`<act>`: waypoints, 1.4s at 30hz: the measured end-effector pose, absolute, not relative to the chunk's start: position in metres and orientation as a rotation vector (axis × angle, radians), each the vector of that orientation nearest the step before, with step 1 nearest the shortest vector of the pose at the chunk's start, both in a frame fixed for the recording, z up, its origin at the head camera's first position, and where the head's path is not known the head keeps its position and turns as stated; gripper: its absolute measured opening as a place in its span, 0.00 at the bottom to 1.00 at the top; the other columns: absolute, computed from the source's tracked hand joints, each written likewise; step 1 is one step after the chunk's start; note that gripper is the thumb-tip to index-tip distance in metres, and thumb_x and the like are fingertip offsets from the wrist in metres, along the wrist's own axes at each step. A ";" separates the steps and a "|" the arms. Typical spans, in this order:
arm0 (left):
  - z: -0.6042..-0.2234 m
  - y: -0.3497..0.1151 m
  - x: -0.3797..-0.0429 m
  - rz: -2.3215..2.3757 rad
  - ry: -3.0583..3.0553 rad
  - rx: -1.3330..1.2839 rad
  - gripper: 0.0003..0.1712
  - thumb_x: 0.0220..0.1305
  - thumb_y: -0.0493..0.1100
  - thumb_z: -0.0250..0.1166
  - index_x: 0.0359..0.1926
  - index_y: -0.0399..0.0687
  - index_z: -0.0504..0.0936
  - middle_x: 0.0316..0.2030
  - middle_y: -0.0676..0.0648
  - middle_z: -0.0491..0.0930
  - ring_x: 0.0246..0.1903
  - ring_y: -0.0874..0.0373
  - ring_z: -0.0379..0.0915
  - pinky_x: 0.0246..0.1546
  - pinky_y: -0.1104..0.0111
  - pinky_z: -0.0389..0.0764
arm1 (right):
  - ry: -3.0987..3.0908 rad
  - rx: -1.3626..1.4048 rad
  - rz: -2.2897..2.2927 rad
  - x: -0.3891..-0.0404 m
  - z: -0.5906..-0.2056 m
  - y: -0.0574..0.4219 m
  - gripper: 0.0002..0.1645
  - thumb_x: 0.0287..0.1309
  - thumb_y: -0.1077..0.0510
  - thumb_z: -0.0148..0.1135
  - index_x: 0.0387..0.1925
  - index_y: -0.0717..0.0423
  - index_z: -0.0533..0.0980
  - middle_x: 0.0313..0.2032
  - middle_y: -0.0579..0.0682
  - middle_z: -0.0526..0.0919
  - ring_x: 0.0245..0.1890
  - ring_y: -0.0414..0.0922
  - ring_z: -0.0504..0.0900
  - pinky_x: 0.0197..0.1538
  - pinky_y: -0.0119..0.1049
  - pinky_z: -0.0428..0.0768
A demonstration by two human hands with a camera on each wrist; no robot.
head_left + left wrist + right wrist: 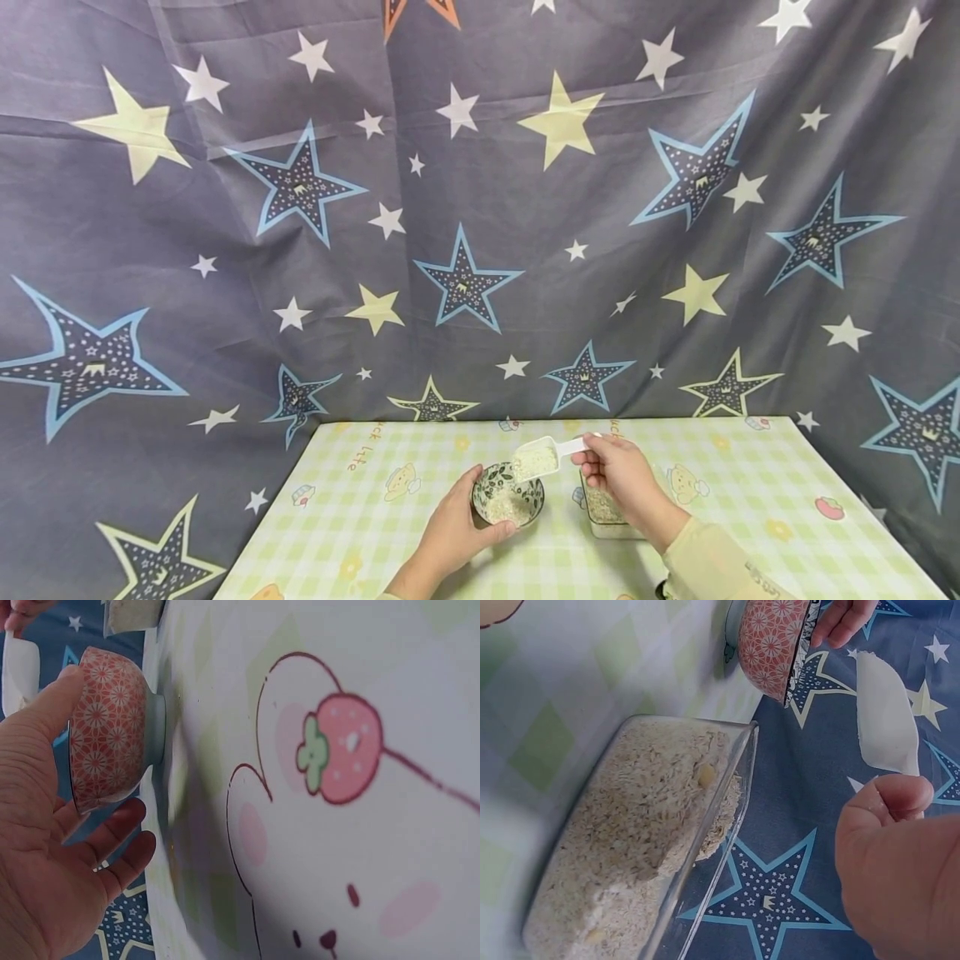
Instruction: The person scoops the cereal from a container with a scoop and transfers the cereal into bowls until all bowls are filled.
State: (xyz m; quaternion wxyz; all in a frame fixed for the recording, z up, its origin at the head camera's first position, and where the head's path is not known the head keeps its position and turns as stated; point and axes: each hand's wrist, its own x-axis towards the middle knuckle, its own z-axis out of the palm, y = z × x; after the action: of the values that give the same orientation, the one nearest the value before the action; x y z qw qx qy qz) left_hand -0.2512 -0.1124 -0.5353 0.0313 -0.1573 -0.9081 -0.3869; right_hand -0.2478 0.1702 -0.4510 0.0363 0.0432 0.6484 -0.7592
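Observation:
My left hand holds a small bowl by its rim, thumb on the near edge and fingers at the left side. The outside of the bowl is red with white flowers, while its inside has a green leaf pattern. Pale flakes lie in its bottom. Above the bowl's right edge, a white scoop heaped with flakes is held nearly level. The fingers of my right hand pinch its handle. In the right wrist view the scoop shows its underside.
A clear rectangular container of oat-like flakes stands under my right hand, partly hidden by it. Its flakes are heaped unevenly. A green-checked tablecloth with cartoon prints covers the table. A dark star-patterned curtain hangs behind.

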 end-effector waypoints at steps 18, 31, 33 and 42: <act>-0.535 -0.111 -0.250 -1.205 -2.798 -0.487 0.64 0.58 0.68 0.78 0.81 0.35 0.61 0.77 0.34 0.69 0.75 0.35 0.69 0.72 0.37 0.73 | 2.106 0.139 -2.299 -0.244 -0.447 0.164 0.13 0.81 0.58 0.54 0.45 0.65 0.79 0.25 0.44 0.87 0.24 0.36 0.77 0.28 0.27 0.78; -0.538 -0.112 -0.251 -1.203 -2.806 -0.477 0.65 0.57 0.69 0.78 0.81 0.37 0.61 0.77 0.35 0.69 0.75 0.35 0.69 0.72 0.38 0.73 | 2.154 0.101 -2.299 -0.243 -0.447 0.162 0.19 0.81 0.58 0.53 0.57 0.71 0.78 0.27 0.45 0.88 0.25 0.37 0.78 0.28 0.27 0.78; -0.538 -0.112 -0.252 -1.204 -2.806 -0.477 0.65 0.57 0.69 0.78 0.81 0.36 0.61 0.77 0.35 0.69 0.75 0.35 0.69 0.72 0.38 0.73 | 2.170 0.093 -2.290 -0.242 -0.447 0.161 0.20 0.81 0.57 0.54 0.58 0.71 0.78 0.27 0.45 0.88 0.25 0.37 0.78 0.28 0.28 0.78; -0.538 -0.112 -0.253 -1.209 -2.809 -0.484 0.65 0.58 0.70 0.78 0.81 0.36 0.60 0.77 0.35 0.69 0.75 0.36 0.69 0.72 0.38 0.74 | 2.246 0.065 -2.273 -0.243 -0.447 0.158 0.19 0.80 0.56 0.56 0.54 0.70 0.81 0.28 0.46 0.88 0.26 0.37 0.78 0.28 0.28 0.77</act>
State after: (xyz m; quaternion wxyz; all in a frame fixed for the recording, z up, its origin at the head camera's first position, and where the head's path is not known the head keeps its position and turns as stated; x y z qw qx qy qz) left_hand -0.2528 -0.1118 -0.5383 0.0228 -0.1561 -0.9070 -0.3905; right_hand -0.2434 0.1577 -0.4470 -0.0272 0.0202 0.7024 -0.7110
